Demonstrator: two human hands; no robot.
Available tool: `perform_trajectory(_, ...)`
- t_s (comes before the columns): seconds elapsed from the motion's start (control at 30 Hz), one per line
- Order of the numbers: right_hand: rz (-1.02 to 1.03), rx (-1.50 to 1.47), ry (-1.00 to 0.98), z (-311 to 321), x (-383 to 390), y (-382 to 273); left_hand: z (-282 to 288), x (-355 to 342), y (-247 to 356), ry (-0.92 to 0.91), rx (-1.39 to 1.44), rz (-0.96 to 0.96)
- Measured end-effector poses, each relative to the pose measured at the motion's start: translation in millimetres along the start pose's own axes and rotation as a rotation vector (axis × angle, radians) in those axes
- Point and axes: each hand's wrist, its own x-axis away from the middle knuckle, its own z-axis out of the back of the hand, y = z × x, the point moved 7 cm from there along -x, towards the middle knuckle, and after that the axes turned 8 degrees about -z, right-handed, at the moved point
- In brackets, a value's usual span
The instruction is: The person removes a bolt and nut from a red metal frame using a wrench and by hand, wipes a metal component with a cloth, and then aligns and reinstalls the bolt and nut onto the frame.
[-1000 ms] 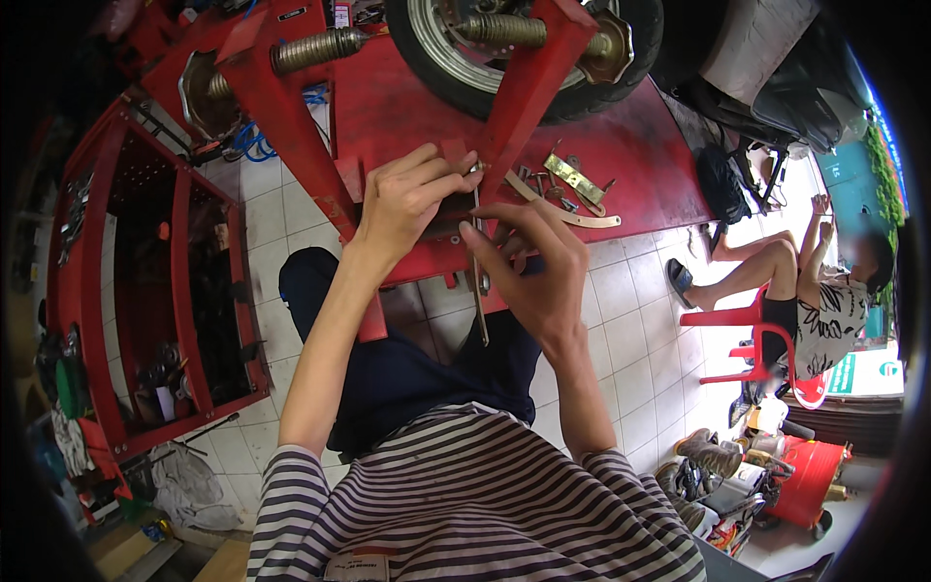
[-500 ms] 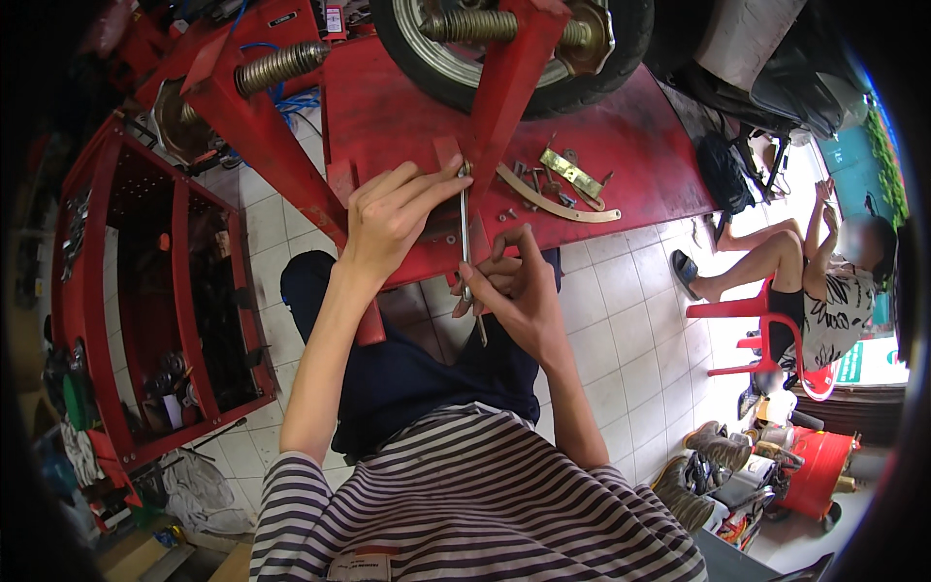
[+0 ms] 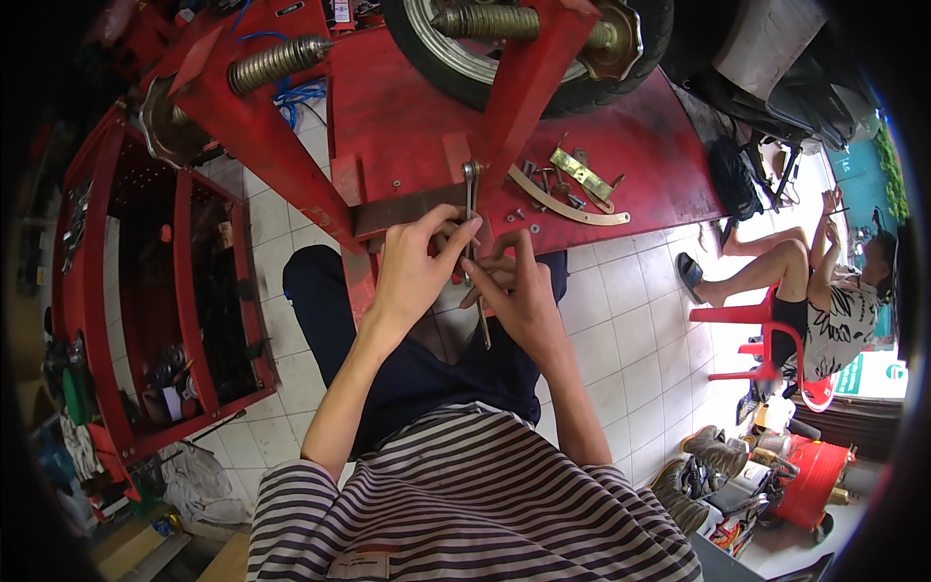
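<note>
A slim silver wrench [image 3: 471,199] points away from me over the front edge of the red bench, its ringed head beside the base of a red post. Partway down its shaft, my left hand [image 3: 415,264] is closed, thumb and fingertips pinching the metal. Lower down, my right hand [image 3: 524,296] grips the wrench between thumb and fingers. A thin metal end [image 3: 487,335] sticks out below my right hand; whether it belongs to the wrench is hidden by the fingers. Right of the wrench lie a curved brass-coloured strip [image 3: 572,210], a gold bracket [image 3: 582,175] and several bolts [image 3: 545,182].
The red bench [image 3: 640,145] carries a wheel [image 3: 465,58] between posts with large threaded screws [image 3: 281,64]. A red shelf rack [image 3: 184,291] stands left. At right, a person [image 3: 824,281] sits on a red chair [image 3: 776,335]. Parts and a red drum [image 3: 815,475] lie lower right.
My left hand has slid down from the wrench's head to its shaft, closer to my right hand, uncovering the ringed head. My right hand keeps its grip. The view has shifted slightly.
</note>
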Motion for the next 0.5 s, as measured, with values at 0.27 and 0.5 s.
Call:
perform_trajectory(0.27, -0.088, 0.084, 0.088, 16.9, 10.3, -1.2, 1.8, -3.1, -5.3, 0.028, -0.033, -0.027)
perform_trajectory(0.5, 0.004, 0.458, -0.205, 26.1, 27.6, -25.3, 1.6, -3.6, -6.0, 0.021, -0.005, 0.035)
